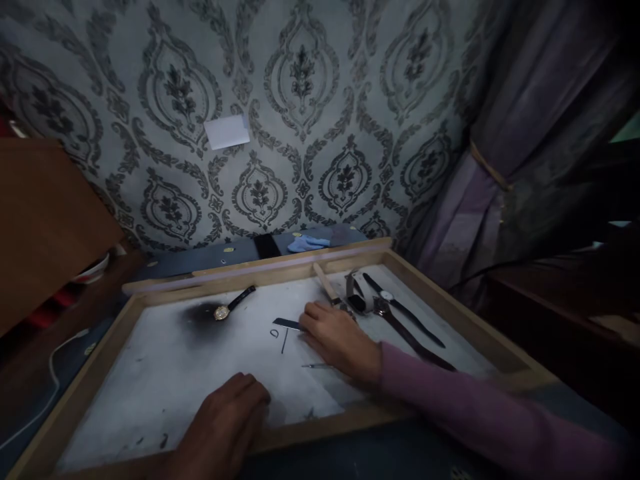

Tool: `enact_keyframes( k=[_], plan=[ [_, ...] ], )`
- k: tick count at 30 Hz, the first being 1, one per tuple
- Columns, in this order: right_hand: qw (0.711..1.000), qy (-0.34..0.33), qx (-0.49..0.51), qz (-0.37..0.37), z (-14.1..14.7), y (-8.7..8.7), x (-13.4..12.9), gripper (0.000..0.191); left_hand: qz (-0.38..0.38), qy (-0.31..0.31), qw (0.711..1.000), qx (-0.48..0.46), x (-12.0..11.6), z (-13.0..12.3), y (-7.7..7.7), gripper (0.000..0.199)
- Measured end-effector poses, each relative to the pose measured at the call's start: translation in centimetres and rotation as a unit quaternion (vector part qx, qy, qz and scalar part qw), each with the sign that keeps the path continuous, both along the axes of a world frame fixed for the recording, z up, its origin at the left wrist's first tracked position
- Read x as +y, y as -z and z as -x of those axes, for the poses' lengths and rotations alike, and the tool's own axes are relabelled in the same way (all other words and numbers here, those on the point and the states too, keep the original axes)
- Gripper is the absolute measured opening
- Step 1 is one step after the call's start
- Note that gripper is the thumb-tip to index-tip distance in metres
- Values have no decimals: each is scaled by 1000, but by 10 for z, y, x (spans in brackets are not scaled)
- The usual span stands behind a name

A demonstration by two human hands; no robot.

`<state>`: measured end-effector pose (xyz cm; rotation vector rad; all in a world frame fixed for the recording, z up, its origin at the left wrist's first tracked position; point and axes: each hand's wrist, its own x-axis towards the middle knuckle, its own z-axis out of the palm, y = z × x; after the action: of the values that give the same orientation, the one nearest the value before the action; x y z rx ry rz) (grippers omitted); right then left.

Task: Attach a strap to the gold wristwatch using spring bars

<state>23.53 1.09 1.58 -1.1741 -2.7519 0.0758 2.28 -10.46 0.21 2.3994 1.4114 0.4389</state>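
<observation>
My right hand (pixel 340 340) reaches over the tray's middle, its closed fingers at the end of a dark flat strip (pixel 286 324); whether they grip it is hard to tell. Below the strip lie a small ring-like piece (pixel 274 333) and a thin dark pin (pixel 285 341). A slim metal tool (pixel 315 365) lies partly beside the right hand. My left hand (pixel 227 420) rests near the tray's front edge, fingers curled, their tips hidden. A gold-faced watch (pixel 221 312) with a dark strap is at the back left. More watches (pixel 386 295) lie right of the right hand.
The wooden-rimmed tray (pixel 420 270) has a white bottom. A wooden-handled tool (pixel 325 281) lies near its back rim. Beyond are a blue cloth (pixel 307 244) and a black object (pixel 267 246). A brown box (pixel 50 220) stands left, a white cable (pixel 53 367) beside the tray.
</observation>
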Motion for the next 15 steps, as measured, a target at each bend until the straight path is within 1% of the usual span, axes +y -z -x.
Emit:
enact_keyframes(
  k=[2,4,6,7,8,10,11,13,15],
  plan=[
    [998,-34,-13,48,-8,0,-9,13,1,-12,1000,-9,-2,1,0,23],
    [994,-51,-40,83,-14,1,-14,17,16,-15,1000,0,1,5,-3,21],
    [993,-58,-52,93,-15,4,-16,8,36,-19,999,27,11,14,-10,17],
    [993,-60,-53,92,-14,5,-16,6,36,-29,998,44,20,20,-14,16],
    [993,-60,-52,88,-12,7,-15,11,35,-38,997,61,31,28,-19,15],
    [994,-58,-43,76,-7,9,-13,17,34,-102,989,106,57,43,-26,17],
    [995,-56,-36,70,-5,10,-11,17,22,-151,981,121,71,50,-27,19],
    [996,-53,-22,66,-1,11,-9,16,20,-183,975,122,96,61,-25,19],
    [996,-51,-14,74,2,12,-7,14,23,-202,973,113,114,70,-18,18]
  ],
)
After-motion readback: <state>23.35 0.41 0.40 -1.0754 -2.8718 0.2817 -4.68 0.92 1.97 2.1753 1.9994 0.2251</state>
